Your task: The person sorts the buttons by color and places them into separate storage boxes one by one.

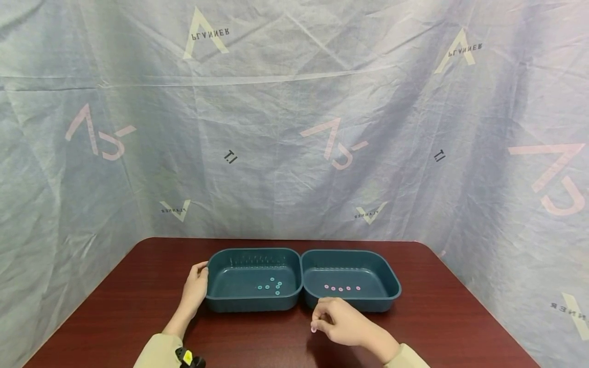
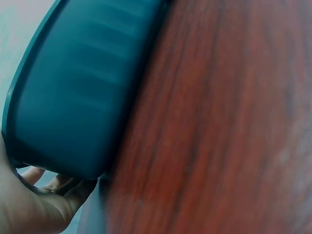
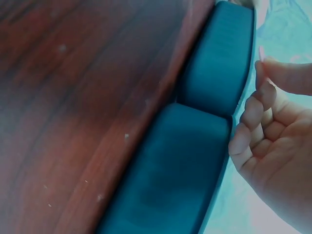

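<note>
Two dark teal plastic basins stand side by side on the table. My left hand (image 1: 195, 289) holds the left basin (image 1: 253, 305) by its outer left end, with its fingers against the wall in the left wrist view. Several small light-blue discs (image 1: 267, 287) lie on that basin's floor. My right hand (image 1: 339, 322) is in front of the right basin (image 1: 377, 304), pinching a small pink disc (image 1: 314, 329) between thumb and forefinger. The right wrist view shows the disc edge-on at the fingertips. Several similar pink discs (image 1: 340, 289) lie in a loose row inside the right basin.
The dark red wood-grain tabletop (image 1: 257, 342) extends around both basins. A pale grey printed cloth (image 1: 276, 153) hangs behind the table and along its sides. A black and yellow device (image 1: 186, 356) shows at my left sleeve.
</note>
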The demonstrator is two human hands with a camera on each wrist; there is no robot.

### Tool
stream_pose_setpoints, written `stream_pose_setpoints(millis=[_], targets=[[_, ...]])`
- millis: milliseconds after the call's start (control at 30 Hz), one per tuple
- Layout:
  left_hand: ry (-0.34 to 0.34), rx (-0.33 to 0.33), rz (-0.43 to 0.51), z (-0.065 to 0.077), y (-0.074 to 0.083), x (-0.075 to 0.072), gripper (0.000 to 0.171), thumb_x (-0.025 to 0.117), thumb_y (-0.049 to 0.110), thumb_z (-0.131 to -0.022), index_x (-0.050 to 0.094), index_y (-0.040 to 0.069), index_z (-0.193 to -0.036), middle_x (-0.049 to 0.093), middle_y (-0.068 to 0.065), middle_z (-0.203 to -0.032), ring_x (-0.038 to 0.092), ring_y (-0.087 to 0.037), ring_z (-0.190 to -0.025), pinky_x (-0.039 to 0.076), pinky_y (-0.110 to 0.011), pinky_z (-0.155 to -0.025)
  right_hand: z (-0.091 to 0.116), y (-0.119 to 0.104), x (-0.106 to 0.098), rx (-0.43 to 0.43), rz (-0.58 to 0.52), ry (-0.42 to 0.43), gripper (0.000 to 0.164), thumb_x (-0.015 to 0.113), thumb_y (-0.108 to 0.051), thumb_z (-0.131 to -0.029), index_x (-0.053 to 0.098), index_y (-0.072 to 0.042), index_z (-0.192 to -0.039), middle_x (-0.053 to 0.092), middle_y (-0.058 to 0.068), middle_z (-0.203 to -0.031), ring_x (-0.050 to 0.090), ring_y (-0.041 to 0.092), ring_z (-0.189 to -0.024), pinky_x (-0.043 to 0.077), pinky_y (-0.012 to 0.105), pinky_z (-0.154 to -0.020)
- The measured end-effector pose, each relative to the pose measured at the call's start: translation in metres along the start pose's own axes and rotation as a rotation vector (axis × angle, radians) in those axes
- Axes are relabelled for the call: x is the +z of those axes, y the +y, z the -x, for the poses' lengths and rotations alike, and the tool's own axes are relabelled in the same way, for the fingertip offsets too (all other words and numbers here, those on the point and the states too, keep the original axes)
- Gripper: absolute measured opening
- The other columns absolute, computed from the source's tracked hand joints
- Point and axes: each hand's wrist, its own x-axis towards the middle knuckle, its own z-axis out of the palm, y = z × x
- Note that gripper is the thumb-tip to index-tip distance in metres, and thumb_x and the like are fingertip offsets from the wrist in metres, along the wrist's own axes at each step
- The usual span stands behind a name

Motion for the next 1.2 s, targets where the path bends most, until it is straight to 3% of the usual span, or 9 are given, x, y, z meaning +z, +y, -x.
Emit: stream_pose_setpoints(millis=[200,333,433,500,567,700,1200], targets=[[0.005,-0.002,0.002,0.0,0.0,0.0,0.05,0.024,0.028,-0.103,0.025,-0.002,-0.143,0.029,-0.029,-0.144,0.029,-0.044,-0.132,0.03,-0.058,-0.103,-0.002,-0.002,-0.005,0.036,0.009,0.04,0.016,0.063,-0.012,-0.087,0.063,-0.022,-0.075,0.052,-0.016,-0.069,0.041,-0.006,-0.058,0.04,0.013,-0.056],[0.004,-0.005,0.004,0.0,0.0,-0.001,0.05,0.023,0.029,-0.103,0.025,-0.001,-0.143,0.029,-0.028,-0.144,0.03,-0.044,-0.132,0.03,-0.058,-0.102,-0.004,-0.001,-0.007,0.059,0.043,0.081,0.017,0.064,-0.011,-0.086,0.062,-0.022,-0.074,0.049,-0.018,-0.062,0.04,-0.006,-0.054,0.049,0.027,-0.084],[0.004,-0.005,0.004,0.0,-0.001,-0.001,0.049,0.023,0.029,-0.103,0.025,0.0,-0.143,0.029,-0.028,-0.144,0.03,-0.044,-0.132,0.03,-0.058,-0.102,-0.005,0.0,-0.008,0.087,0.046,0.106,0.018,0.063,-0.009,-0.086,0.061,-0.022,-0.074,0.047,-0.019,-0.057,0.042,-0.006,-0.058,0.038,0.044,-0.104],[0.003,-0.003,0.005,-0.001,-0.001,-0.001,0.049,0.023,0.029,-0.103,0.025,0.0,-0.143,0.029,-0.028,-0.144,0.03,-0.044,-0.132,0.03,-0.058,-0.102,-0.005,0.001,-0.009,0.115,0.037,0.117,0.018,0.062,-0.009,-0.087,0.061,-0.022,-0.075,0.047,-0.018,-0.058,0.044,-0.004,-0.062,0.042,0.041,-0.099],[0.002,-0.001,0.006,0.0,-0.001,-0.001,0.049,0.024,0.029,-0.103,0.025,-0.001,-0.143,0.029,-0.028,-0.144,0.029,-0.044,-0.132,0.03,-0.058,-0.102,-0.005,0.003,-0.01,0.139,0.041,0.13,0.017,0.062,-0.011,-0.089,0.061,-0.022,-0.076,0.048,-0.017,-0.061,0.044,-0.002,-0.064,0.048,0.032,-0.084],[-0.001,0.002,0.011,0.0,0.0,-0.001,0.049,0.023,0.029,-0.104,0.025,-0.001,-0.143,0.028,-0.029,-0.145,0.028,-0.044,-0.133,0.029,-0.058,-0.103,-0.005,0.006,-0.013,0.169,0.05,0.166,0.015,0.062,-0.015,-0.09,0.062,-0.022,-0.077,0.048,-0.013,-0.067,0.042,0.0,-0.061,0.041,0.019,-0.057],[0.002,0.005,0.013,0.0,-0.001,0.0,0.049,0.025,0.028,-0.103,0.026,-0.001,-0.142,0.03,-0.029,-0.144,0.029,-0.044,-0.133,0.029,-0.058,-0.103,-0.012,0.02,-0.021,0.281,0.041,0.294,0.012,0.065,-0.015,-0.088,0.062,-0.018,-0.077,0.051,-0.008,-0.068,0.043,0.001,-0.056,0.04,0.021,-0.054]])
